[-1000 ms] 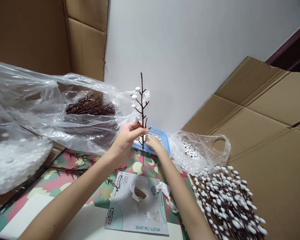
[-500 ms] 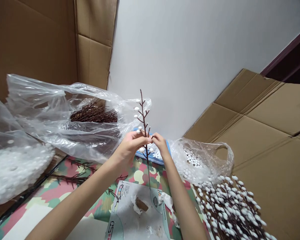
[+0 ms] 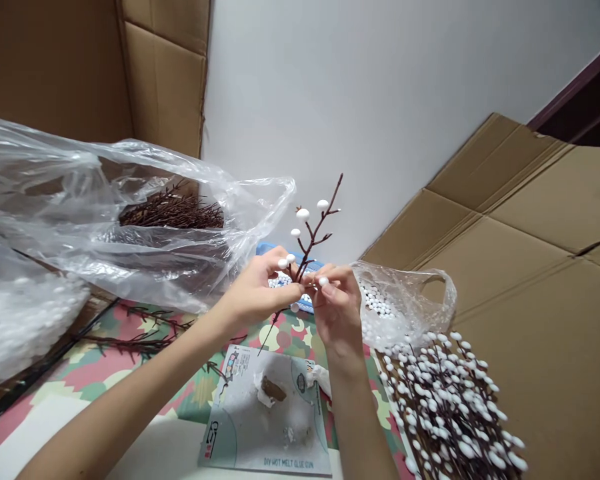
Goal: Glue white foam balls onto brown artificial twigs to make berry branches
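Note:
A brown artificial twig [image 3: 310, 241] with several white berries leans to the right in front of the wall. My left hand [image 3: 257, 283] is closed round its stem, and the thin wire end sticks out below the fingers. Close beside it, my right hand [image 3: 337, 293] pinches a white berry [image 3: 323, 282] at a side branch of the twig. Behind both hands stands a blue basket [image 3: 267, 249] of loose white berries, partly hidden by them.
A stained glue gun box [image 3: 270, 440] lies in front on the patterned cloth [image 3: 180, 393]. Bare twigs [image 3: 145, 343] lie at left, below a plastic bag [image 3: 170, 267] of more twigs. Berry-covered stems [image 3: 450, 400] are heaped at right, near a clear bag of white berries [image 3: 405, 307].
The twig has tilted from upright to leaning right. My right hand has turned and now shows a white berry between its fingers. The whole view has shifted slightly.

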